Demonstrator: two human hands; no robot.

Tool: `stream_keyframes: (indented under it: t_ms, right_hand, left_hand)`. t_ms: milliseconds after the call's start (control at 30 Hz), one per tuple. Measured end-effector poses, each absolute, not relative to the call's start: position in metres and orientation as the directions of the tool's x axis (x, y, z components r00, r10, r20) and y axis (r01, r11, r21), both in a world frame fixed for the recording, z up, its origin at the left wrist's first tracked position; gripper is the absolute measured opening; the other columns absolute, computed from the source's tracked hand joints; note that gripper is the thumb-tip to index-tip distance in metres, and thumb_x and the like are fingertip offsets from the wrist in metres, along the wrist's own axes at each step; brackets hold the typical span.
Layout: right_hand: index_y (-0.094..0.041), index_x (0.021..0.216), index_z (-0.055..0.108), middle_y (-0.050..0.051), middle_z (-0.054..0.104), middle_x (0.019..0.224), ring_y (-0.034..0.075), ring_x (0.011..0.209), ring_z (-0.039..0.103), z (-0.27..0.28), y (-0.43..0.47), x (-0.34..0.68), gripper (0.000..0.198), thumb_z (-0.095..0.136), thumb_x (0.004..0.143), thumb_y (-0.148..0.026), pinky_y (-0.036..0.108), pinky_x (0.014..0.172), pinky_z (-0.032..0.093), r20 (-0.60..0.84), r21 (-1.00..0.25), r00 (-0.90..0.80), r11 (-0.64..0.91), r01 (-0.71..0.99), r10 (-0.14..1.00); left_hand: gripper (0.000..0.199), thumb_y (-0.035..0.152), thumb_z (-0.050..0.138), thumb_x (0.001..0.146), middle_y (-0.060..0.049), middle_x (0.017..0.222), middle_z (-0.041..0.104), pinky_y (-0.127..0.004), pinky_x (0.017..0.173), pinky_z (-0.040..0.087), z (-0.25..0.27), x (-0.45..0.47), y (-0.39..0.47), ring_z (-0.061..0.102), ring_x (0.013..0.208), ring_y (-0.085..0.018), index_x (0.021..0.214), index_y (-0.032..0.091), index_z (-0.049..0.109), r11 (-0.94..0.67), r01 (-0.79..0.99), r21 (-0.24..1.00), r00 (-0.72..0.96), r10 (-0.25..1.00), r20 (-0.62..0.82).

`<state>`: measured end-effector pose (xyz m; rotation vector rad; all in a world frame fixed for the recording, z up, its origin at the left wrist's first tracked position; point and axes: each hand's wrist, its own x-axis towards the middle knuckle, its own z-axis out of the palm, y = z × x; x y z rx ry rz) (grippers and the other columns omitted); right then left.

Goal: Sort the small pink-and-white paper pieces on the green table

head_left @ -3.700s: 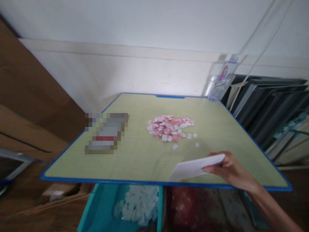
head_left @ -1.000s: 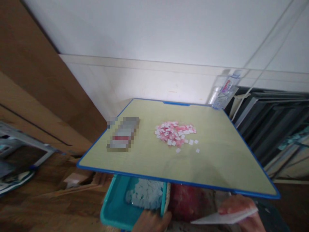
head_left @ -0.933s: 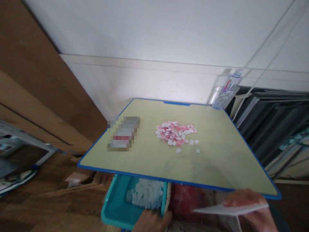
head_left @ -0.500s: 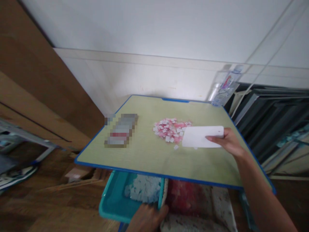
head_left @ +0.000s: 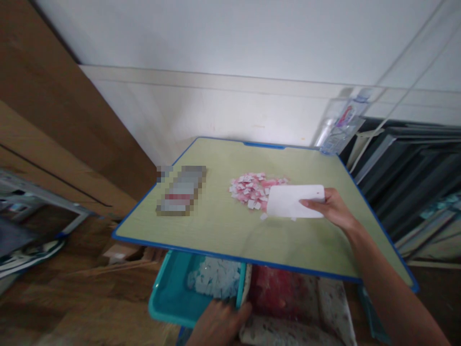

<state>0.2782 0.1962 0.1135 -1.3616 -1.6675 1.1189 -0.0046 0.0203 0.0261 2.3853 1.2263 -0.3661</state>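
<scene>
My right hand (head_left: pixel 333 209) pinches a flat white card (head_left: pixel 290 202) with a small hole near one corner, thumb on top. The card's left end covers the right side of a pile of small pink and white pieces (head_left: pixel 250 190) on the table. A couple of loose pieces lie at the card's lower edge. Below the table's front edge, my left hand (head_left: pixel 219 319) is closed over the near right rim of a turquoise basin (head_left: pixel 176 307). Inside the basin lie many pale, flat bits (head_left: pixel 216 278).
The pale green table (head_left: pixel 216 230) has a blue edge. A blurred-out item (head_left: pixel 182 190) lies on its left. A clear plastic bottle (head_left: pixel 345 120) stands at the back right corner. Beside the basin is a stained container (head_left: pixel 298 298). Dark panels (head_left: pixel 414 173) lean at right.
The white card in my right hand has shifted slightly left, further over the pile. My left hand stays at the basin's rim. The view has tilted a little.
</scene>
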Motion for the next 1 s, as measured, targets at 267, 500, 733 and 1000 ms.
stream_keyframes:
  t_ms: [267,500,733,1000]
  right_hand:
    - [-0.012,0.073,0.066,0.001,0.062,0.058,0.010,0.045,0.051,0.109,0.200,0.278,0.029,0.066,0.060,-0.038,0.020,0.039,0.038,0.000,-0.916,-0.201,0.081,0.393,0.980]
    - [-0.014,0.069,0.066,0.001,0.063,0.058,0.012,0.046,0.054,0.114,0.195,0.278,0.026,0.064,0.062,-0.039,0.021,0.041,0.041,0.024,-0.876,-0.242,0.137,0.462,0.970]
    - [-0.014,0.067,0.067,0.002,0.065,0.062,0.014,0.051,0.057,0.117,0.187,0.277,0.026,0.064,0.062,-0.039,0.022,0.045,0.044,0.076,-0.859,-0.275,0.204,0.470,0.958]
    - [-0.014,0.061,0.065,0.001,0.061,0.053,0.012,0.043,0.051,0.121,0.183,0.288,0.024,0.066,0.059,-0.038,0.020,0.039,0.039,0.038,-0.838,-0.251,0.168,0.519,0.967]
  left_hand:
    - [0.027,0.032,0.056,0.076,-0.007,0.086,0.058,-0.034,0.064,0.042,0.021,-0.004,0.020,0.054,0.077,-0.026,0.099,0.021,0.046,-0.518,0.819,0.245,0.570,0.695,-0.437]
    - [0.025,0.033,0.054,0.077,-0.007,0.083,0.058,-0.034,0.061,0.042,0.017,-0.005,0.020,0.054,0.074,-0.027,0.098,0.021,0.048,-0.525,0.812,0.255,0.583,0.698,-0.416]
    - [0.027,0.036,0.053,0.077,-0.007,0.085,0.059,-0.034,0.061,0.041,0.019,-0.005,0.021,0.054,0.075,-0.027,0.098,0.021,0.050,-0.512,0.816,0.269,0.578,0.701,-0.417]
    - [0.026,0.036,0.055,0.076,-0.006,0.082,0.058,-0.034,0.060,0.040,0.014,-0.005,0.018,0.053,0.072,-0.027,0.096,0.022,0.050,-0.501,0.825,0.259,0.564,0.724,-0.397]
